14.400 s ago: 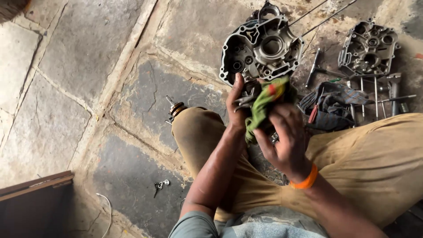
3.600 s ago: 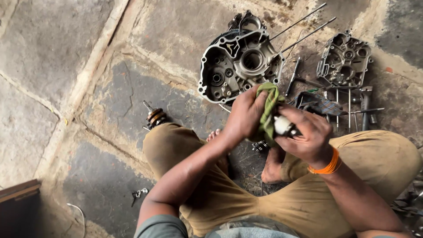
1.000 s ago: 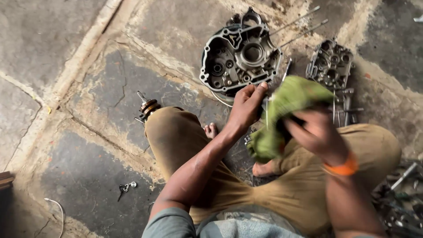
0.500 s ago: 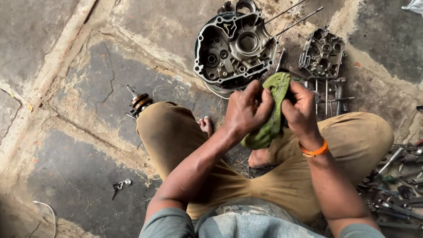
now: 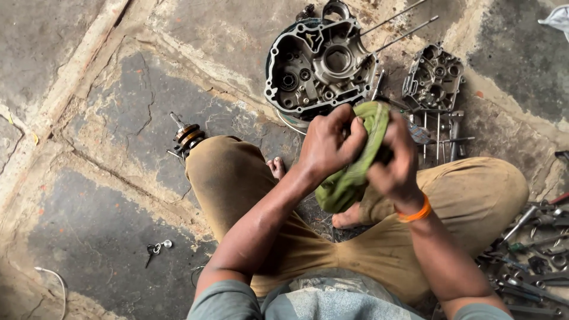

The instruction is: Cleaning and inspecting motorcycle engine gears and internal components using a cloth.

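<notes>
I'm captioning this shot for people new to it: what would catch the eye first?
Both hands, left and right, clutch a bright green rag in the middle, above the crossed legs in tan trousers. Just beyond them on the stone floor lies a large open engine case half, with a smaller case half to its right. Loose tools are heaped at the lower right edge.

No packages, labels, signs or screens are to be seen anywhere in the view. Only bare metal parts, tools and stone paving are shown, and none of them carries a sticker or printed panel that can be made out.
</notes>
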